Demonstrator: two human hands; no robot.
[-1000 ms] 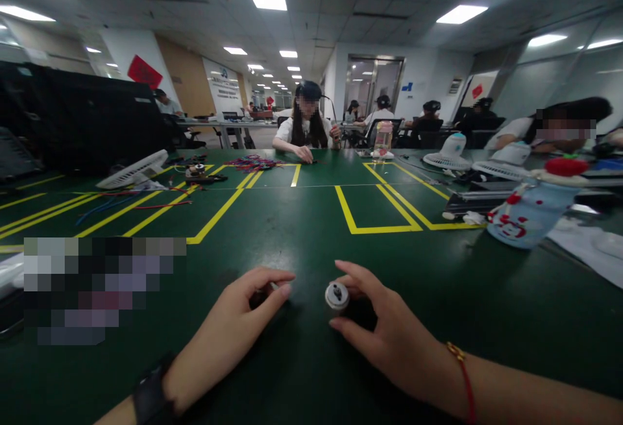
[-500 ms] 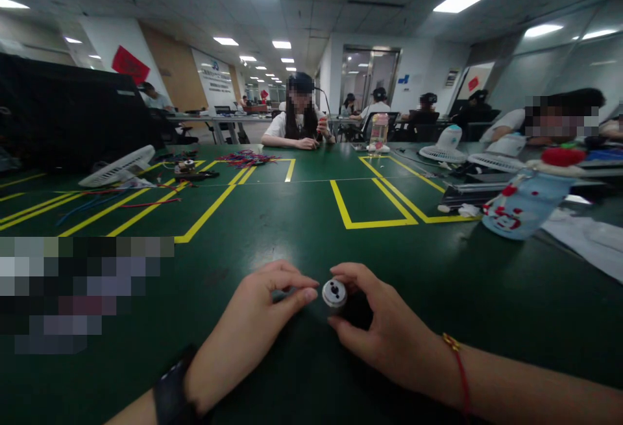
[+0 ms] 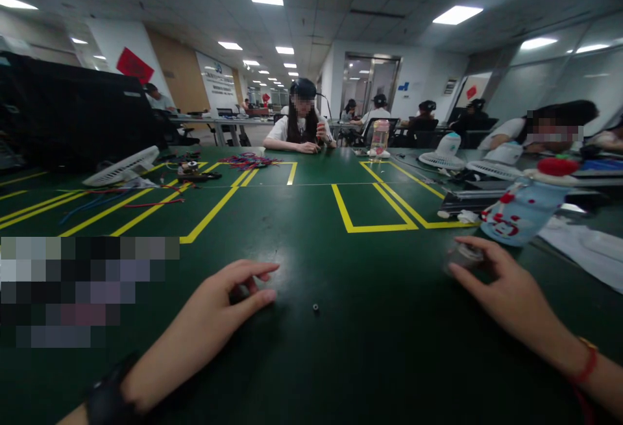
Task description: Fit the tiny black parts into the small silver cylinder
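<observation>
While the left hand (image 3: 221,311) rests low on the green table (image 3: 302,230), its thumb and forefinger are pinched narrow around something small and dark, too tiny to name. Just to its right, a little dark ring-shaped part (image 3: 315,307) lies loose on the mat, touched by nobody. Further right, the right hand (image 3: 501,285) is out near the snowman-printed bottle (image 3: 523,211), fingers curled on a small round cylindrical piece (image 3: 468,254), blurred. So the pieces sit well apart, nothing joined; by the look of it, the fitting together is all left to do.
</observation>
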